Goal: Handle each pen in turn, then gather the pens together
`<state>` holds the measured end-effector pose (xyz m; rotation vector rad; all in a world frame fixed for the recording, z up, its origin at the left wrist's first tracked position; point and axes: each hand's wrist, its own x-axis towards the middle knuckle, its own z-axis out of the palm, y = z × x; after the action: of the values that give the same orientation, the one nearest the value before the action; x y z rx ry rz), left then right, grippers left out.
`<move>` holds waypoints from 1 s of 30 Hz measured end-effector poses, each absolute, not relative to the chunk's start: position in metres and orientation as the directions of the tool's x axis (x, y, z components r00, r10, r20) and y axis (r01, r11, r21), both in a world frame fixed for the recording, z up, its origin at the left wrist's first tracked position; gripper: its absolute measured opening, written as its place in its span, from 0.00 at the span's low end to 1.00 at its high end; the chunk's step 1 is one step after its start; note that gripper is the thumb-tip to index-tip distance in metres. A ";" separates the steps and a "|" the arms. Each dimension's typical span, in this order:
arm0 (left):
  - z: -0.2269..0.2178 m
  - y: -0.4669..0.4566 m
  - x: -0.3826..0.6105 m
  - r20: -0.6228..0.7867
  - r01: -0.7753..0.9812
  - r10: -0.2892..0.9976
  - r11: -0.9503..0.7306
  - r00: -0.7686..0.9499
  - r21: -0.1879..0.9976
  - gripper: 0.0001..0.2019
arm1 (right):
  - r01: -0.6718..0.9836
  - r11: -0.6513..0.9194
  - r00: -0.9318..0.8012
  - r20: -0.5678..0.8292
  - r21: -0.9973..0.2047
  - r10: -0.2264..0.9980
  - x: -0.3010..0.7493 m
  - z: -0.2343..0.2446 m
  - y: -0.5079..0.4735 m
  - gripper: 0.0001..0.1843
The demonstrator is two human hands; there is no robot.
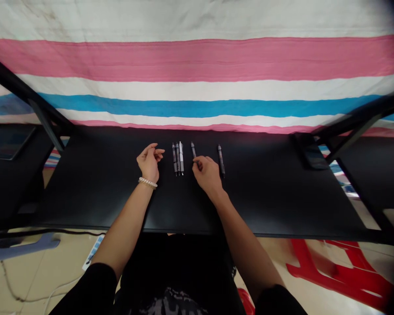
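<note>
Three pens lie side by side near the middle of the black table: a dark pen (174,158), another dark pen (177,158) and a white pen (181,157). To their right, a dark pen (193,149) is pinched at its near end by my right hand (206,174), whose fingers partly cover it. Farther right, apart from the others, lies one more dark pen (221,160). My left hand (150,162), with a coiled white band on the wrist, rests left of the row, fingers loosely bent and apart, holding nothing.
The black table (101,192) has a striped cloth (197,61) hanging behind it and black metal struts at both sides. A dark flat object (310,152) lies near the right end. Below stand a red stool (341,271) and a grey-blue stool (22,247).
</note>
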<state>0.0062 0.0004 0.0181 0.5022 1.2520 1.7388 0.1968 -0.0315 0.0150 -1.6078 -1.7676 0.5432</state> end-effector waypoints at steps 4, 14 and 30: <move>0.019 -0.005 0.013 -0.087 -0.422 0.907 -0.105 -0.412 0.900 0.08 | 0.330 0.119 0.008 0.129 -0.936 0.992 0.194 0.024 -0.034 0.10; 0.029 -0.013 0.008 -0.062 -0.604 0.988 -0.038 -0.144 0.796 0.15 | -0.011 0.078 -0.147 0.079 -0.997 0.986 0.174 0.028 -0.017 0.23; 0.025 -0.010 0.011 -0.089 -0.588 0.971 -0.060 -0.221 0.807 0.10 | 0.078 0.249 -0.030 0.248 -0.965 0.968 0.174 0.016 -0.017 0.11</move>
<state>0.0111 -0.0098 0.0248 0.5920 0.8909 1.6022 0.1737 -0.0175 0.0156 -1.0687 -1.3909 0.9956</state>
